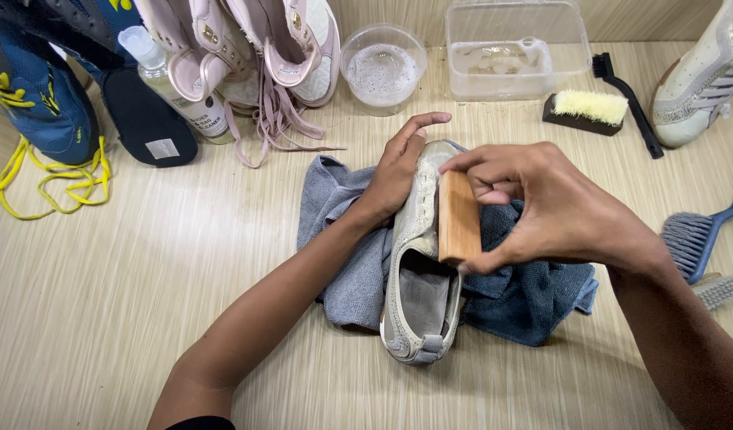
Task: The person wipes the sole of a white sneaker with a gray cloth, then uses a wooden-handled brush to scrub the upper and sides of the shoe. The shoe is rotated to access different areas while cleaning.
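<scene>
Grey knit shoe [418, 263] on towel [526, 299], left hand [398, 171] steadying, right hand [554, 211] pressing wooden brush [458, 216]

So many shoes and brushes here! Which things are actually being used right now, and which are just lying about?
In use:
grey shoe, steadied by the left hand
wooden brush, gripped by the right hand
blue cloth beneath the shoe

Lying about:
pink shoes
blue shoe
bottle
bowl
plastic tub
yellow brush
white shoe
</scene>
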